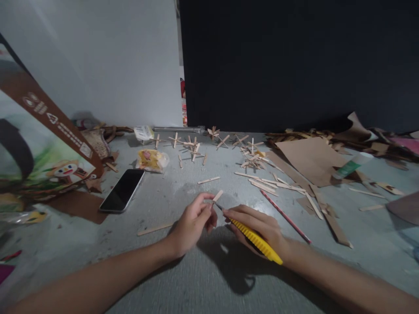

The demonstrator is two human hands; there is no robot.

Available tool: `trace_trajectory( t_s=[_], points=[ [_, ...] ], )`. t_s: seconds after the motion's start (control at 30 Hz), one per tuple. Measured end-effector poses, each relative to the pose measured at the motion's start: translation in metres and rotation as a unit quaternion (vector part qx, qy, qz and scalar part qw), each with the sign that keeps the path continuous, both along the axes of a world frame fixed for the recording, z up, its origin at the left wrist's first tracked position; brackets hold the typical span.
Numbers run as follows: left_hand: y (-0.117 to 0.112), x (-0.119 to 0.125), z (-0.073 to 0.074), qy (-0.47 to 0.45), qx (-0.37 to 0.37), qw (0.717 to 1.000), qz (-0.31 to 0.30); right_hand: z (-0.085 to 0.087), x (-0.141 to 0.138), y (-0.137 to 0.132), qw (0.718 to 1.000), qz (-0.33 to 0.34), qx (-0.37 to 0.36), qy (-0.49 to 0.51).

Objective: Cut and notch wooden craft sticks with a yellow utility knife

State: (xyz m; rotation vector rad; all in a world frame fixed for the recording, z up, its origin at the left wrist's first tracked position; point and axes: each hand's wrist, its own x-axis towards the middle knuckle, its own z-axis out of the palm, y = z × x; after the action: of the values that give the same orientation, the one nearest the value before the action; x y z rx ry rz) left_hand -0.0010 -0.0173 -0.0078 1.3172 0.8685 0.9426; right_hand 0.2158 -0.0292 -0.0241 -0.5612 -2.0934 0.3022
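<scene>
Between the thumb and fingers of my left hand (196,218) is a short wooden craft stick (218,196), its far end pointing up and away. My right hand (258,222) is closed around a yellow utility knife (257,242). The dark blade (219,206) meets the stick close to my left fingertips; whether it has cut in cannot be made out. A loose craft stick (154,229) lies left of my left wrist, and another stick (208,180) rests just beyond my hands.
Several crossed-stick pieces (193,148) stand toward the back, with loose sticks (268,183) to the right. A red pencil (285,216) lies near my right forearm. A phone (122,190), a yellow packet (151,160), brown cardboard (307,159) and a glue stick (353,165) surround the work area.
</scene>
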Motion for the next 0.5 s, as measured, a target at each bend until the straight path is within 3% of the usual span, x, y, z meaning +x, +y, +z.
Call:
trace_trajectory(
  t_s=[0.5],
  points=[
    [0.0006, -0.0006, -0.0018, -0.008, 0.000, 1.000, -0.008, -0.0064, 0.0035, 0.0005, 1.000, 0.016, -0.023, -0.002]
  ],
)
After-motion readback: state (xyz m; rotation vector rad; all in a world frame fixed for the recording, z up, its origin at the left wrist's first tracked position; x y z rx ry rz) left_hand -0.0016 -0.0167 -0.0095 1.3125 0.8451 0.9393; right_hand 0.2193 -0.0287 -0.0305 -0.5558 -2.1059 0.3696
